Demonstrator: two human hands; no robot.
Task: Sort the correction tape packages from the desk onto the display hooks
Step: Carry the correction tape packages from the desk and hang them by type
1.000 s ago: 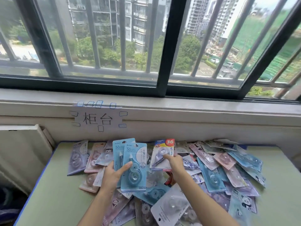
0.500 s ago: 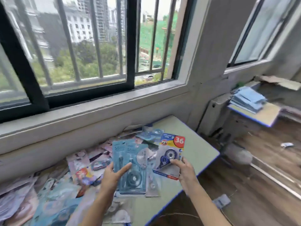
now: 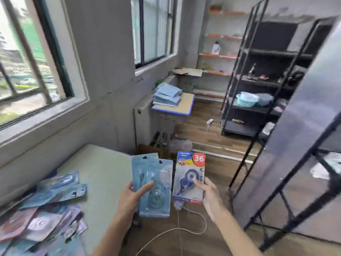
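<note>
My left hand (image 3: 132, 195) grips two light blue correction tape packages (image 3: 153, 185), fanned one over the other, thumb on the front. My right hand (image 3: 207, 194) pinches a colourful package with a red "36" circle (image 3: 189, 177), thumb on its blister. Both are held upright past the right end of the green desk (image 3: 103, 174). A pile of several more packages (image 3: 46, 215) lies on the desk at lower left. No display hooks are plainly visible.
A black metal shelf rack (image 3: 265, 89) stands at the back right, and another rack frame (image 3: 295, 182) is close on my right. A small desk with a stack of blue packets (image 3: 168, 96) stands by the wall. A white cable (image 3: 175, 231) lies on the wooden floor.
The view has swung right, away from the window and desk pile toward the room and racks. Both hands keep hold of their packages, now past the desk's right end.
</note>
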